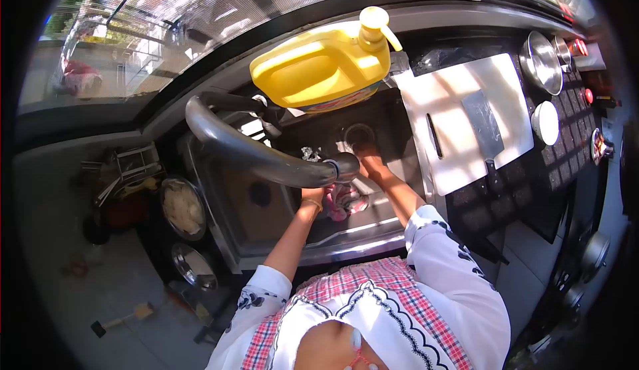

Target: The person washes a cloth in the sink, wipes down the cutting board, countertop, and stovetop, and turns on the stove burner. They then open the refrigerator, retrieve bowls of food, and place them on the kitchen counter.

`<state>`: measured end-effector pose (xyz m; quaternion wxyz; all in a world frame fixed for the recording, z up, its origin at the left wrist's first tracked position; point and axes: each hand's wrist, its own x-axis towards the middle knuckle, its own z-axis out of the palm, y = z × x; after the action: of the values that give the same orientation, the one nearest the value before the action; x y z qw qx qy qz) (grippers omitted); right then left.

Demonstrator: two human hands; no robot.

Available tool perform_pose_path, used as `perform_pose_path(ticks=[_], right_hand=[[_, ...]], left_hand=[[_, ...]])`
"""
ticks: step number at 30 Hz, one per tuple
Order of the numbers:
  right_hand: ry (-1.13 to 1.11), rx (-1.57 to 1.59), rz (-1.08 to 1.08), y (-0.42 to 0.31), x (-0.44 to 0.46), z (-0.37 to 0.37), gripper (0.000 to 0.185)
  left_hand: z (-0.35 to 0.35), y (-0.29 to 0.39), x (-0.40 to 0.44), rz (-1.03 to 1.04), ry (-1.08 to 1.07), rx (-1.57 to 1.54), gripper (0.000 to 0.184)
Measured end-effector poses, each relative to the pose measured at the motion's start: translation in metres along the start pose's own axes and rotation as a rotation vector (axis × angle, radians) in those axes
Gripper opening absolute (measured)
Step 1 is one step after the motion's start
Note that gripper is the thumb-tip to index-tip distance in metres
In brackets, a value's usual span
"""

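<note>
1. apron [386, 273] lay nearest, presumably worn against splashes.
2. a bowl [183, 207] sat left of the sink [366, 247], perhaps kept clear of the wet.
3. the tap [259, 160] arched across, covering part of the left hand [311, 194]; i could not tell whether its fingers gripped.
4. a jug [353, 54] stood behind, probably for easy reach.
5. the cloth [345, 205] lay in the sink, just right of that hand.
6. the right hand [368, 159] reached down beside a round rim [359, 134]; its grip was unclear too.
7. a cleaver [482, 124] lay flat on the board [446, 164], likely for steadiness.
</note>
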<state>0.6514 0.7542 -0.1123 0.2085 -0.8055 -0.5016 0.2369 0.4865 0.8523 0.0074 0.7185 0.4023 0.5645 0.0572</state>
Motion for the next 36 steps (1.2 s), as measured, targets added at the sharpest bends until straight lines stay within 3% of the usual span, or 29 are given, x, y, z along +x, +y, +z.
perform_pose_path(ticks=[2, 3, 4, 7, 8, 10, 11, 13, 14, 17, 18, 20, 21, 22, 23, 24, 25, 26, 28, 30, 32, 34, 35, 36], right_hand=[[0.004, 0.115, 0.124, -0.017, -0.016, -0.010, 0.019], [0.374, 0.081, -0.248, -0.013, -0.035, 0.001, 0.017], [0.043, 0.177, -0.249, -0.007, -0.038, 0.013, 0.024], [-0.236, -0.136, -0.145, -0.091, -0.058, -0.041, 0.035], [-0.182, -0.158, -0.215, -0.094, -0.078, -0.012, 0.050], [-0.594, -0.395, -0.336, -0.114, -0.084, -0.015, 0.042], [-0.598, -0.400, -0.353, -0.114, -0.080, -0.008, 0.042], [-0.520, 0.024, 0.063, -0.106, -0.072, 0.013, 0.032], [-0.529, 0.020, 0.049, -0.101, -0.068, 0.015, 0.032], [-0.492, 0.211, -0.043, -0.096, -0.053, 0.001, 0.026], [-0.498, 0.203, -0.050, -0.104, -0.050, -0.013, 0.026], [-0.661, 0.556, 0.074, -0.121, -0.046, -0.049, 0.031], [-0.663, 0.912, 0.026, -0.132, -0.043, -0.073, 0.030], [-0.669, 0.899, 0.026, -0.133, -0.038, -0.083, 0.030], [-0.706, 1.113, 0.237, -0.131, -0.030, -0.090, 0.030], [-0.735, 1.321, 0.456, -0.127, -0.024, -0.095, 0.030], [-0.541, 1.197, 0.244, -0.102, -0.020, -0.060, 0.032], [-0.176, 1.261, 0.089, -0.095, -0.022, -0.026, 0.043], [0.015, 0.401, -0.278, -0.113, 0.007, -0.015, 0.057], [-0.045, 0.167, -0.172, -0.156, 0.019, 0.000, 0.048], [-0.513, -0.057, -0.065, -0.143, 0.031, 0.072, 0.045], [-0.448, 0.632, -0.487, -0.162, 0.018, 0.091, 0.032], [-0.457, 0.727, -0.611, -0.170, 0.011, 0.101, 0.032], [-0.446, 0.548, -0.596, -0.173, 0.010, 0.107, 0.032]], left_hand=[[-0.009, -0.007, 0.002, -0.050, 0.081, 0.011, 0.010], [-0.012, -0.013, 0.000, -0.015, 0.087, -0.005, 0.011], [-0.017, -0.019, -0.002, 0.019, 0.094, -0.021, 0.013], [-0.023, -0.028, -0.012, 0.027, 0.137, -0.005, 0.023], [-0.024, -0.030, -0.017, 0.004, 0.170, 0.007, 0.024], [-0.026, -0.035, -0.026, -0.073, 0.175, 0.081, 0.028], [-0.026, -0.037, -0.029, -0.103, 0.158, 0.109, 0.030], [-0.029, -0.036, -0.038, -0.148, 0.099, 0.178, 0.044], [-0.030, -0.038, -0.042, -0.148, 0.111, 0.166, 0.044], [-0.032, -0.060, -0.043, 0.078, 0.135, 0.688, 0.075], [-0.031, -0.044, -0.058, 0.176, 0.054, 0.697, 0.081], [-0.030, -0.068, -0.057, 0.389, 0.097, 0.821, 0.077], [-0.032, -0.064, -0.058, 0.387, 0.099, 0.807, 0.077], [-0.037, -0.054, -0.058, 0.292, -0.023, 0.585, 0.071], [-0.041, -0.044, -0.059, 0.199, -0.144, 0.365, 0.065], [-0.042, -0.040, -0.063, 0.203, -0.139, 0.354, 0.065], [-0.043, -0.037, -0.068, 0.206, -0.071, 0.301, 0.058], [-0.045, -0.031, -0.075, 0.207, -0.003, 0.250, 0.052], [-0.049, -0.011, -0.101, 0.231, -0.012, 0.320, 0.051], [-0.052, -0.007, -0.122, 0.470, 0.053, 0.494, 0.047], [-0.061, -0.017, -0.135, 0.546, -0.010, 0.512, 0.051], [-0.070, -0.032, -0.145, 0.596, -0.025, 0.564, 0.054], [-0.074, -0.038, -0.148, 0.634, -0.028, 0.600, 0.055], [-0.079, -0.043, -0.148, 0.673, -0.034, 0.636, 0.055]])
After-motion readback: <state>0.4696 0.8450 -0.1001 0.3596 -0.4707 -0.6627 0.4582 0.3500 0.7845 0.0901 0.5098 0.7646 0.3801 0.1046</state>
